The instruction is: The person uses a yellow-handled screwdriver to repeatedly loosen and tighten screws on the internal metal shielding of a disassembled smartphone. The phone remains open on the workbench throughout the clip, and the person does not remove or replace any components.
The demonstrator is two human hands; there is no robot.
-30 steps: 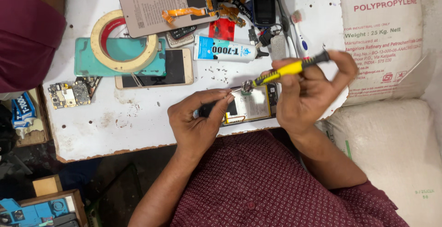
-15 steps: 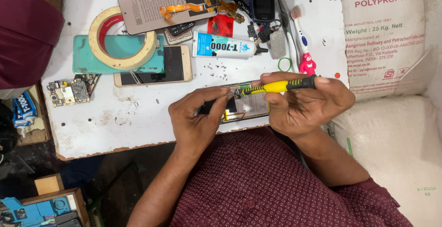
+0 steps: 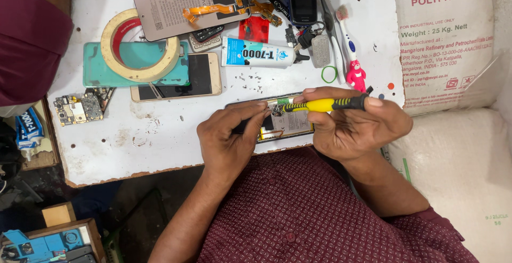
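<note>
Head view: right hand (image 3: 354, 127) grips yellow screwdriver (image 3: 320, 104); left hand (image 3: 230, 140) steadies opened phone (image 3: 285, 125)

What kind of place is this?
Likely a phone repair bench: an opened phone under the hands, a yellow screwdriver in the right hand, a loose circuit board and a glue tube on the white table.

Screwdriver (image 3: 322, 104): glossy yellow plastic grip; table (image 3: 160, 145): scuffed matt white board (chipped edges).

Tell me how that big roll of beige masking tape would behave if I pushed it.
The big roll of beige masking tape lies flat, so it would probably slide, not roll. It rests on a teal phone cover, likely smooth, so it may skid easily. Its hollow ring suggests it's light.
</note>
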